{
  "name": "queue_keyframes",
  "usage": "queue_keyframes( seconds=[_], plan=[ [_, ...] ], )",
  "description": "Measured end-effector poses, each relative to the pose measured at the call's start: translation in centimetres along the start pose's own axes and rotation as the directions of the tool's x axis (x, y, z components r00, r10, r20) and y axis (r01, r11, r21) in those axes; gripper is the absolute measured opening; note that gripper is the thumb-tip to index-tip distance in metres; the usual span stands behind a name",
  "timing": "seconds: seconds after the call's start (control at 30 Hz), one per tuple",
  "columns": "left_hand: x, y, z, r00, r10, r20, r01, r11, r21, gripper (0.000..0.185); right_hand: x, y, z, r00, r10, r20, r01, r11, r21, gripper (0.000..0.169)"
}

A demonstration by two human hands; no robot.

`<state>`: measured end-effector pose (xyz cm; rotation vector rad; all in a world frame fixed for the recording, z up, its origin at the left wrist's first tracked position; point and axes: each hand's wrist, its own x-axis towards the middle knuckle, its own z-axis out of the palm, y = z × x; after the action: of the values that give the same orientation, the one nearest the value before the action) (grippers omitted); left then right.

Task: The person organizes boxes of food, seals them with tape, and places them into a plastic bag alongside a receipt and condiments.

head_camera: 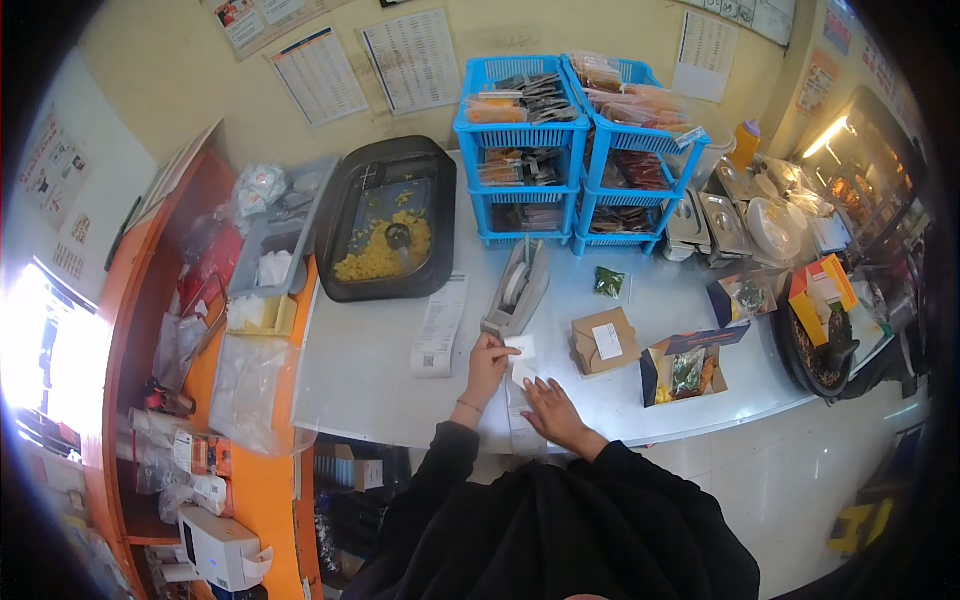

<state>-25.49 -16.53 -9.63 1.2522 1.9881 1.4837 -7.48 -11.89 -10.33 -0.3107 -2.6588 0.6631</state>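
Note:
My left hand (487,365) is at the near end of a grey tape dispenser (517,289), its fingertips at a small white paper slip (521,346). Palm down, my right hand (553,411) rests with spread fingers beside a folded white slip (523,373) and over the edge of a printed receipt strip (519,426). Whether the left fingers pinch the slip or tape is too small to tell. Right of the hands sits a closed brown cardboard box (604,341) with a white label. Another long printed receipt (441,326) lies flat to the left.
Blue stacked baskets (523,136) of sachets stand at the back. A black tray (385,217) of yellow food is back left. Open food boxes (684,367) and a green packet (609,282) lie to the right. An orange shelf unit (259,495) with a white printer (217,551) borders the left.

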Motion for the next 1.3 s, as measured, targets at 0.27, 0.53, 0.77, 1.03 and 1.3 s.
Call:
queue_keyframes(
  seconds=[0.27,0.53,0.77,1.03,1.3],
  plan=[
    [2.9,0.2,0.7,0.865,0.095,-0.493,-0.105,0.994,0.008,0.057,-1.2,0.2,0.4,0.962,0.267,0.055,-0.241,0.926,-0.291,0.068],
    [6.3,2.8,-1.4,0.884,-0.109,-0.454,0.176,0.978,0.108,0.055,6.6,3.5,2.3,0.972,0.230,-0.047,-0.234,0.966,-0.110,0.086],
    [5.5,-2.0,-1.2,0.895,0.003,-0.445,0.043,0.995,0.093,0.062,11.5,4.6,2.6,0.969,0.235,-0.077,-0.227,0.968,0.104,0.092],
    [2.1,3.4,0.1,0.766,0.326,-0.554,-0.147,0.928,0.341,0.070,14.3,10.6,-10.8,0.695,0.548,-0.465,-0.546,0.823,0.154,0.093],
    [-1.0,4.9,5.2,0.978,0.115,-0.176,-0.150,0.968,-0.201,0.039,14.8,20.8,-7.4,0.684,0.716,-0.142,-0.710,0.608,-0.356,0.103]
  ],
)
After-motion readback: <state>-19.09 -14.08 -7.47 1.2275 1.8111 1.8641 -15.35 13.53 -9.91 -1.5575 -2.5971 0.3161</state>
